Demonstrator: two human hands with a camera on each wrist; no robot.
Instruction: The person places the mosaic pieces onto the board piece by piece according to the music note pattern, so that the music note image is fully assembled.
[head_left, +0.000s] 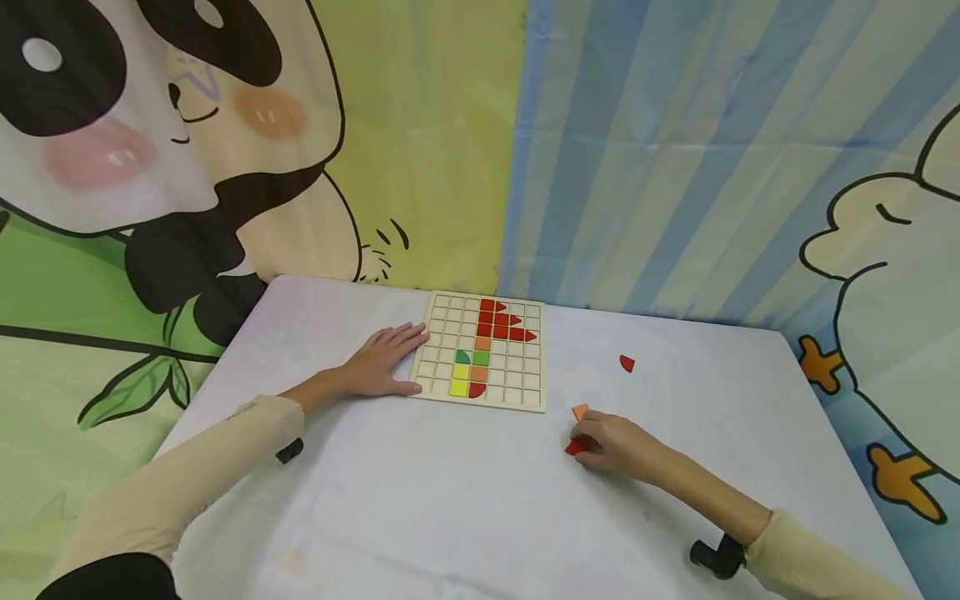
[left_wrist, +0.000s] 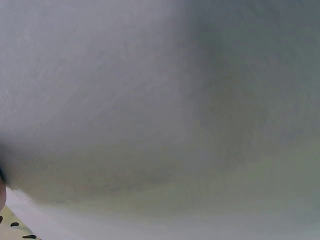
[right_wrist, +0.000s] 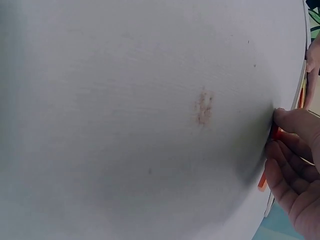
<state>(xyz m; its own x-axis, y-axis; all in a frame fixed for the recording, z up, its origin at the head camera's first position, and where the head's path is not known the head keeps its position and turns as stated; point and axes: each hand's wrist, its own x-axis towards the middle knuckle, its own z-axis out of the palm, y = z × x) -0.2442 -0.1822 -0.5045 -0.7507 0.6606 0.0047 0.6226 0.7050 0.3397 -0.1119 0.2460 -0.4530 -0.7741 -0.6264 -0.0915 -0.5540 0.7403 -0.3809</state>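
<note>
A wooden grid board (head_left: 517, 375) lies flat at the far side of the table, with red, orange, green and yellow pieces set in some of its squares. My left hand (head_left: 380, 360) lies with fingers spread along the board's left edge, touching it. To the right of the board, my right hand (head_left: 618, 446) pinches a red piece (head_left: 575, 447) between thumb and fingers, low over the table; its full outline is partly covered. Just beyond those fingers is an orange piece (head_left: 581, 411). The right wrist view shows the red piece (right_wrist: 275, 131) at the thumb, with the orange piece (right_wrist: 262, 181) close by.
A red quarter-round piece (head_left: 627, 363) lies alone on the white tabletop (head_left: 450, 492), right of the board. Printed cloth walls (head_left: 420, 142) with cartoon animals stand behind and beside the table. The left wrist view shows mostly blurred white table surface.
</note>
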